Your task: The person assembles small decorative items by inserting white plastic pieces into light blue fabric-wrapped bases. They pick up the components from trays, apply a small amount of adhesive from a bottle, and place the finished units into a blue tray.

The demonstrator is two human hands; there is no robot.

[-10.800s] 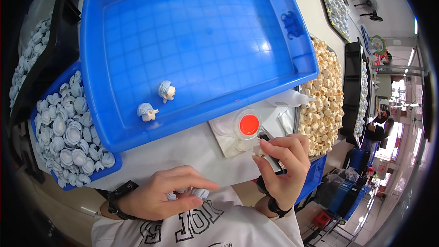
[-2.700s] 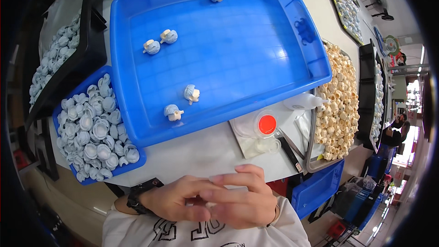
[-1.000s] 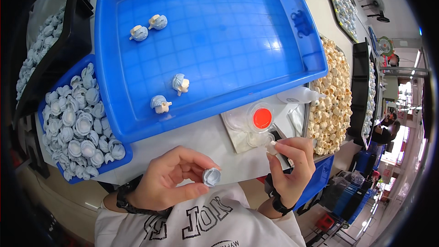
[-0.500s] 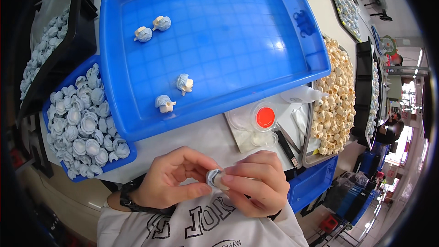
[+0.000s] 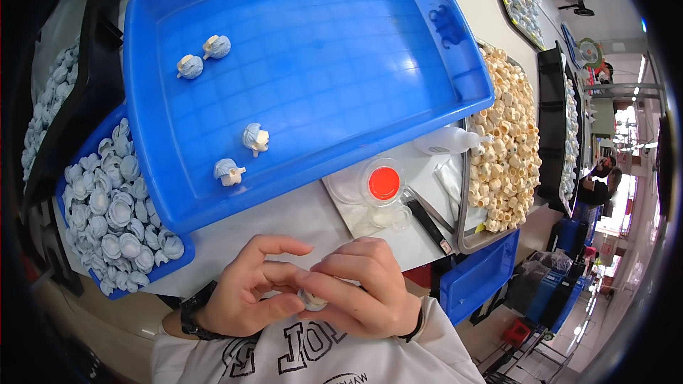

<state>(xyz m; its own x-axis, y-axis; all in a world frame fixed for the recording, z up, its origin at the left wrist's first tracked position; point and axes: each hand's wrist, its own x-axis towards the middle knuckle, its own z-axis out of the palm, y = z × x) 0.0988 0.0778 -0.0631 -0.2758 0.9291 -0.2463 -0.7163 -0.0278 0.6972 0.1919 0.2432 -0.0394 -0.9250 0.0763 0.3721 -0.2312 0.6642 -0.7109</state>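
Note:
In front of my shirt, both hands hold one small doll head [image 5: 311, 301] with pale blue hair. My left hand [image 5: 249, 291] pinches it from the left, its index finger lifted above the piece. Closed on it from the right, the fingers of my right hand [image 5: 366, 288] hide most of the piece. Beyond them, a large blue tray [image 5: 306, 186] holds several similar heads, among them a blue-haired one [image 5: 256, 139] near its front left. A blue bin [image 5: 178, 249] of loose pale blue hair shells [image 5: 117, 213] stands to the left.
Right of centre sit a red-centred round container [image 5: 383, 183], black-handled tweezers or a blade [image 5: 430, 227] and a white squeeze bottle [image 5: 448, 141]. A metal tray [image 5: 466, 242] holds cream face pieces [image 5: 505, 149]. Below it is another blue bin [image 5: 473, 277]. Black racks stand at both sides.
The whole scene has shifted left in the picture as the view turned. The doll head has turned or dropped lower between my fingers, and my left index finger has lifted off it.

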